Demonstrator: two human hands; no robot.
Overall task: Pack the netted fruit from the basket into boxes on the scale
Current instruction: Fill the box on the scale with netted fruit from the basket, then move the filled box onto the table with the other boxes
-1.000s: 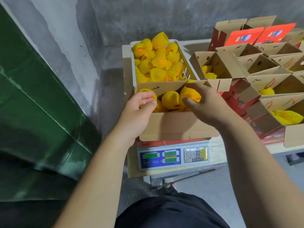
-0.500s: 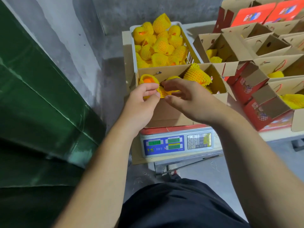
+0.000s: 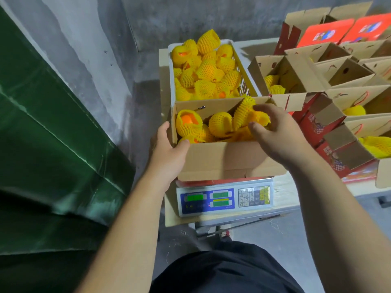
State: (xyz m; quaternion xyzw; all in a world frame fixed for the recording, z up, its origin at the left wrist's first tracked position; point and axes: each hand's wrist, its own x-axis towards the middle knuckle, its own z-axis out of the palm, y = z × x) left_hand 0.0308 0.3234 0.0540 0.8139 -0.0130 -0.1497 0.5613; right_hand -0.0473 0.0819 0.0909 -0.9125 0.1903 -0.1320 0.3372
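Left hand (image 3: 169, 153) lets go of its fruit, now gripping the box (image 3: 228, 159) corner; right hand (image 3: 275, 132) grips a netted fruit (image 3: 246, 115), settling it in.

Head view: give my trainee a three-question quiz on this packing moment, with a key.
1. True or false: the cardboard box sits on the scale.
2. Which hand grips a netted fruit? A left hand B right hand
3. Fill in: behind the box stands the white ___ of fruit.

Key: 1 true; 2 B; 3 basket.
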